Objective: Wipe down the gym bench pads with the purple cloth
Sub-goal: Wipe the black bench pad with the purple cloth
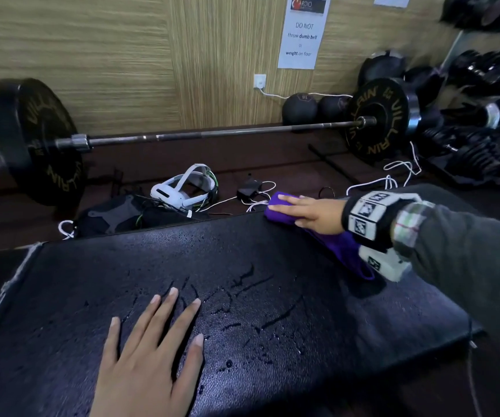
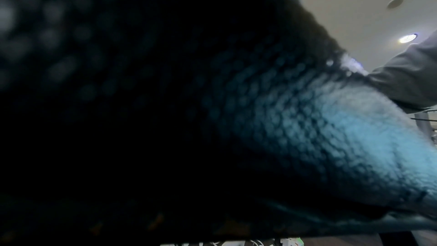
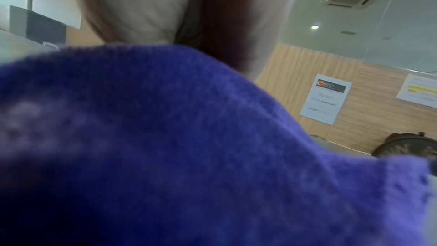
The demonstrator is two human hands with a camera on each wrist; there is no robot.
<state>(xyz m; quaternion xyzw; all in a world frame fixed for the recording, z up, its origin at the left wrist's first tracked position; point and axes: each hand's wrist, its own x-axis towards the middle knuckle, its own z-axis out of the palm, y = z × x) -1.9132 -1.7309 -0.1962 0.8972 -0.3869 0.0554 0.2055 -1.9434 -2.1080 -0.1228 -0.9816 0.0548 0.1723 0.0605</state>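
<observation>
The black bench pad (image 1: 242,296) fills the lower head view, textured and wet with streaks and droplets in its middle. My right hand (image 1: 306,210) lies flat with straight fingers on the purple cloth (image 1: 282,210) at the pad's far right edge; the cloth trails back under my wrist. In the right wrist view the purple cloth (image 3: 189,147) fills most of the picture. My left hand (image 1: 152,350) rests flat on the near part of the pad, fingers spread and holding nothing. The left wrist view shows only the pad's surface (image 2: 331,137) up close.
On the floor beyond the pad lie a white headset (image 1: 182,188), a black bag (image 1: 116,213), a charger (image 1: 250,188) and white cables (image 1: 393,176). A loaded barbell (image 1: 212,133) runs along the wall. Dumbbell racks (image 1: 483,115) stand at the right.
</observation>
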